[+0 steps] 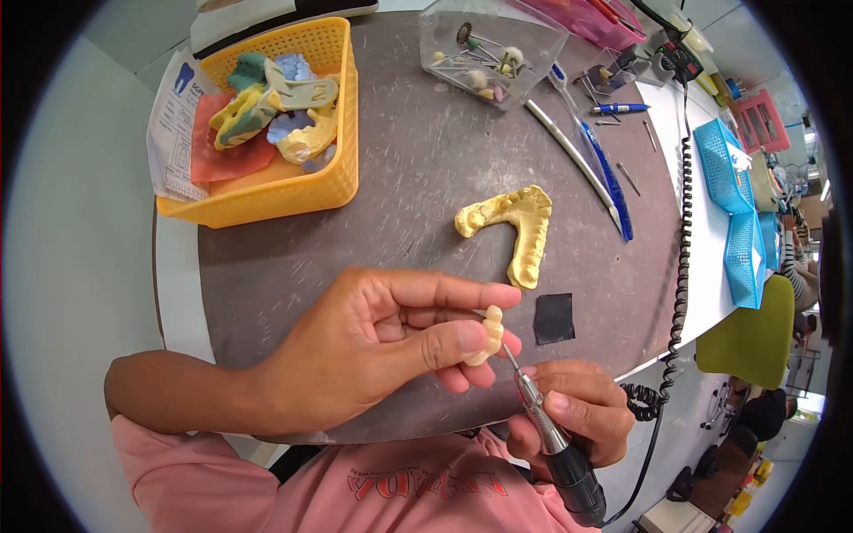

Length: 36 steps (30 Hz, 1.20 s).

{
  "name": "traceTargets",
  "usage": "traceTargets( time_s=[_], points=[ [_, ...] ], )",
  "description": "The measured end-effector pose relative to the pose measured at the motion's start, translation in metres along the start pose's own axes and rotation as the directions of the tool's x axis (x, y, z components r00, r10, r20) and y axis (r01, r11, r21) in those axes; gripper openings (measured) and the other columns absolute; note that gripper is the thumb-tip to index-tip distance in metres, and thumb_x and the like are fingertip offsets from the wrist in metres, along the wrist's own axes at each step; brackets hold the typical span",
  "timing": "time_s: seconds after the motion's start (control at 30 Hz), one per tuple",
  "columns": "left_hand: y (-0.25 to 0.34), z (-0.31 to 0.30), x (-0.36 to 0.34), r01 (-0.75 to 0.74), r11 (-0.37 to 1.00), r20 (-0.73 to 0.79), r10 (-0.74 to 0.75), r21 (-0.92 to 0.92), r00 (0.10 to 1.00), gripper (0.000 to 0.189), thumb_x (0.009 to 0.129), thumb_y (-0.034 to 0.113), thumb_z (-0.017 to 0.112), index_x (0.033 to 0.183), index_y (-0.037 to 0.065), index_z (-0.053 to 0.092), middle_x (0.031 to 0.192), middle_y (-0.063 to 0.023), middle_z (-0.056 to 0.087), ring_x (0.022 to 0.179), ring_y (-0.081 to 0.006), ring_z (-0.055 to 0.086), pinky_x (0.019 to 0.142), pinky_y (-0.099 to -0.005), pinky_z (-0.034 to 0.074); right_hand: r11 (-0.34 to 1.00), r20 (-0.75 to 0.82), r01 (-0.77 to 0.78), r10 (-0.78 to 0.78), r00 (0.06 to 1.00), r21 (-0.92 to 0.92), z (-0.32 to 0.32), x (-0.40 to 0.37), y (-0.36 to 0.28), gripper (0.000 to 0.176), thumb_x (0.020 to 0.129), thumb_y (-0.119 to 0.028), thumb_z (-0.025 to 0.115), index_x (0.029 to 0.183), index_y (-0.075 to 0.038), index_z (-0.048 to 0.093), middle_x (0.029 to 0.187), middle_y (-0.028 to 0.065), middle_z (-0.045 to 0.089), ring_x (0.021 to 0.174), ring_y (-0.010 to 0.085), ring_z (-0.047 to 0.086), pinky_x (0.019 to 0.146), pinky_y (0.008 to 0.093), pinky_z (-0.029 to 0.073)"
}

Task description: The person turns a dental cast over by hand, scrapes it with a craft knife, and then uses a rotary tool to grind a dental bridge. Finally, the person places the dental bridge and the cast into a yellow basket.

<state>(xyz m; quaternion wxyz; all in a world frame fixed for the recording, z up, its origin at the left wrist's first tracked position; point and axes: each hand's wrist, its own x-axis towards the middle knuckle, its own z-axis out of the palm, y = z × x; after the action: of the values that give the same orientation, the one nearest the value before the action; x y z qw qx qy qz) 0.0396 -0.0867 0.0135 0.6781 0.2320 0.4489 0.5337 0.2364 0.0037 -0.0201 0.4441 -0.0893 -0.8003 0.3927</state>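
Observation:
Between the thumb and fingers of my left hand (391, 329) is a small cream-coloured dental bridge (491, 336) of several joined teeth. My right hand (582, 409) grips a dental handpiece (544, 417) with a silver nose and black body, like a pen. Its thin bur (509, 355) points up at the bridge, with the tip right at its lower right side. Just beyond my left fingertips a yellow plaster dental cast (530, 233) lies on the brown work mat (400, 195). A small black square (554, 319) lies to the right of the bridge.
A yellow basket (346, 133) at the back left holds impressions and a paper slip. At the back stands a clear box (555, 44) of burs and polishers. A toothbrush (609, 182), a white stick (573, 160) and a pen (622, 108) lie right. A coiled cord (685, 222) hangs along the right edge.

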Motion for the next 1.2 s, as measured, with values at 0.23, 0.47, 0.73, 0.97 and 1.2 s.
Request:
traceTargets(
  time_s=[0.23, 0.47, 0.73, 0.97, 1.2],
  points=[
    [0.0009, -0.0006, -0.0006, 0.021, 1.000, 0.019, -0.021, -0.014, 1.000, 0.041, 0.097, 0.012, 0.056, 0.133, -0.006, 0.049, 0.110, -0.0206, 0.066, 0.086, -0.0125, 0.066, 0.074, -0.0227, 0.054, 1.000, 0.052, -0.003, 0.003, 0.999, 0.011, -0.0015, 0.0042, -0.0003, 0.042, 0.067, -0.007, 0.085, 0.100, -0.004, 0.059, 0.080, 0.0132, 0.068, 0.071, 0.0254, 0.070, 0.055, 0.0316, 0.056],
    [0.0013, -0.0009, -0.0002, 0.030, 1.000, 0.018, -0.030, -0.009, 0.999, 0.040, 0.097, 0.012, 0.056, 0.133, -0.006, 0.049, 0.110, -0.0202, 0.066, 0.086, -0.0127, 0.066, 0.073, -0.0227, 0.054, 1.000, 0.059, 0.002, -0.003, 0.998, 0.019, -0.0020, 0.0036, 0.0001, 0.042, 0.066, -0.008, 0.086, 0.099, -0.004, 0.060, 0.080, 0.0142, 0.068, 0.070, 0.0253, 0.070, 0.055, 0.0314, 0.056],
    [0.0019, -0.0012, -0.0001, 0.039, 0.999, 0.028, -0.039, -0.015, 0.999, 0.040, 0.097, 0.011, 0.055, 0.133, -0.005, 0.049, 0.110, -0.0198, 0.066, 0.086, -0.0122, 0.066, 0.074, -0.0227, 0.054, 0.999, 0.038, -0.032, 0.032, 0.999, 0.005, -0.0002, 0.0038, -0.0020, 0.042, 0.065, -0.008, 0.086, 0.099, -0.004, 0.061, 0.079, 0.0126, 0.067, 0.071, 0.0248, 0.070, 0.055, 0.0315, 0.056],
    [0.0017, -0.0021, 0.0002, 0.037, 0.999, 0.034, -0.037, 0.006, 0.999, 0.040, 0.097, 0.011, 0.055, 0.133, -0.005, 0.049, 0.110, -0.0196, 0.066, 0.086, -0.0120, 0.065, 0.074, -0.0226, 0.053, 0.999, 0.043, -0.020, 0.019, 0.999, 0.029, -0.0012, 0.0037, 0.0002, 0.042, 0.065, -0.008, 0.086, 0.099, -0.004, 0.061, 0.079, 0.0119, 0.067, 0.070, 0.0243, 0.069, 0.054, 0.0313, 0.056],
    [0.0015, -0.0025, 0.0002, 0.029, 1.000, 0.041, -0.029, 0.009, 0.999, 0.040, 0.097, 0.010, 0.055, 0.133, -0.006, 0.049, 0.110, -0.0191, 0.066, 0.086, -0.0119, 0.065, 0.074, -0.0226, 0.053, 0.999, 0.053, -0.002, 0.000, 0.999, 0.040, -0.0018, 0.0031, 0.0013, 0.042, 0.066, -0.008, 0.086, 0.099, -0.004, 0.061, 0.079, 0.0126, 0.067, 0.070, 0.0243, 0.069, 0.054, 0.0308, 0.056]
  ],
)
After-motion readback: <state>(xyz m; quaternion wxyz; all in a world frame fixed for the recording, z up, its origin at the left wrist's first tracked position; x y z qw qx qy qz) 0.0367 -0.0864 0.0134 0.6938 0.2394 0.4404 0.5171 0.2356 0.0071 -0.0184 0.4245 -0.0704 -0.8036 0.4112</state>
